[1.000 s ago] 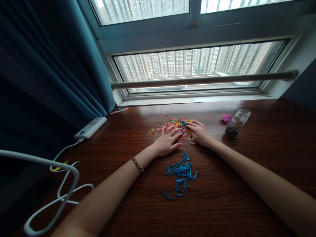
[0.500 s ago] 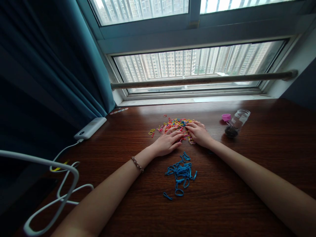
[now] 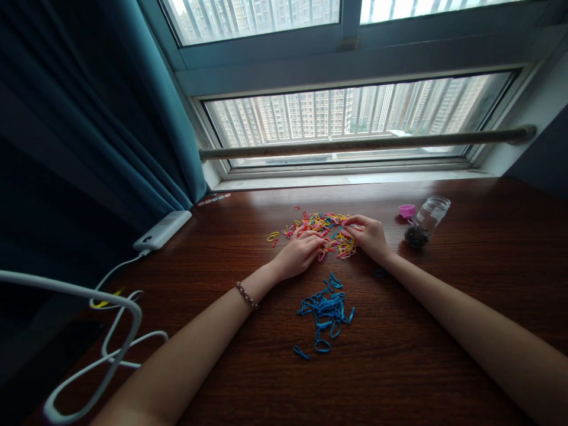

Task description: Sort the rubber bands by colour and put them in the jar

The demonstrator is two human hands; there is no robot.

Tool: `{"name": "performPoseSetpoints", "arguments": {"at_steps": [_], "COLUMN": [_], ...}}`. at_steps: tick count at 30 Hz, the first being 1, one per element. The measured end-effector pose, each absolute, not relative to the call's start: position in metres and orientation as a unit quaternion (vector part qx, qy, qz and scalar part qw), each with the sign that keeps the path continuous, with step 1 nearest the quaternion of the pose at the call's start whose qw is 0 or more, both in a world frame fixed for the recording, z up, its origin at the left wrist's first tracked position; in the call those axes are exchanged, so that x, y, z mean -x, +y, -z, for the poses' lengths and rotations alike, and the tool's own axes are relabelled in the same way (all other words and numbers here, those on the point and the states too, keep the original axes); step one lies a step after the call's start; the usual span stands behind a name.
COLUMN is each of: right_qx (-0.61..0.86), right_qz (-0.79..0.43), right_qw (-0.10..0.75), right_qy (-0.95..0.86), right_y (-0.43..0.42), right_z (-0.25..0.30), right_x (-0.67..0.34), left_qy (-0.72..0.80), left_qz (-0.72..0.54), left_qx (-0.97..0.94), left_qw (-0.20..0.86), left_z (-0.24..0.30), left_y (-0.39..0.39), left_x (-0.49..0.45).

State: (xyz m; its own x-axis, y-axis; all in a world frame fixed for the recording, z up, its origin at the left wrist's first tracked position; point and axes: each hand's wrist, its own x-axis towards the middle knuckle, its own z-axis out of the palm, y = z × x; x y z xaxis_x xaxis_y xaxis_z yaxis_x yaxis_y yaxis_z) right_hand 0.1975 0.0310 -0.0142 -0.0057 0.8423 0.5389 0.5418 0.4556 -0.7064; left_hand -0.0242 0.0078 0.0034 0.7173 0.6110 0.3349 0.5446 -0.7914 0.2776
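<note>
Reaching into the mixed coloured bands (image 3: 326, 219) on the tabletop (image 3: 248, 367), your right hand (image 3: 366, 235) has its fingertips narrowed together; your left hand (image 3: 298, 255) bends its fingers over the pile's near-left edge. Whether either grips one, you cannot tell. Tangled loops might lift together; a dropped wrist might scatter the blue bands (image 3: 327, 306) nearer you.

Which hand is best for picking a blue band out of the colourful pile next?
Probably the right hand: its fingertips are drawn together at the colourful pile, close to some blue there. The left hand lies flatter, palm down, its fingers covering part of the pile.
</note>
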Motion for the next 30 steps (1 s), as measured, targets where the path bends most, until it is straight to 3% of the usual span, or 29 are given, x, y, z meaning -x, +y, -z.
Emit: {"name": "performPoseSetpoints", "arguments": {"at_steps": [11,24,30], "right_qx": [0.462,0.470,0.450], "right_qz": [-0.177,-0.184,-0.334], "right_qw": [0.534,0.526,0.516], "right_qy": [-0.686,-0.684,-0.648], "right_y": [0.031,0.029,0.028], "right_z": [0.014,0.011,-0.018], "right_x": [-0.194,-0.194,-0.198], "left_qy": [0.340,0.407,0.407], "left_qz": [-0.298,-0.208,-0.192], "left_qx": [-0.882,-0.883,-0.887], "left_qw": [0.132,0.109,0.104], "left_z": [0.000,0.000,-0.004], "left_y": [0.016,0.016,0.012], "left_x": [0.028,0.029,0.028]}}
